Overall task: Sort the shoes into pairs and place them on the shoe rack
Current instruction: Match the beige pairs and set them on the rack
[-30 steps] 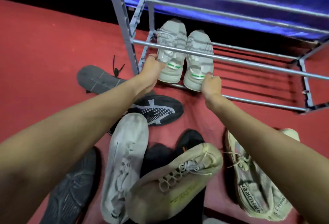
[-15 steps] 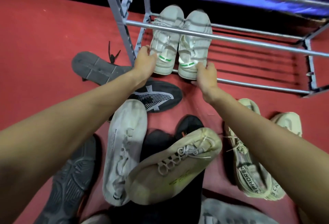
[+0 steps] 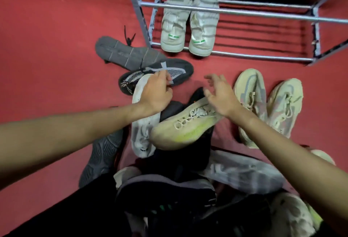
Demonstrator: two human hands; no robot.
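Both hands off racked pair [image 3: 189,24] | left hand [image 3: 157,93] curled over white shoe [image 3: 142,124] | right hand [image 3: 221,95] spread, empty

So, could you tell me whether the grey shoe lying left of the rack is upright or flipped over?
Flipped over. The grey shoe shows its grooved sole facing up, on the red floor beside the shoe rack.
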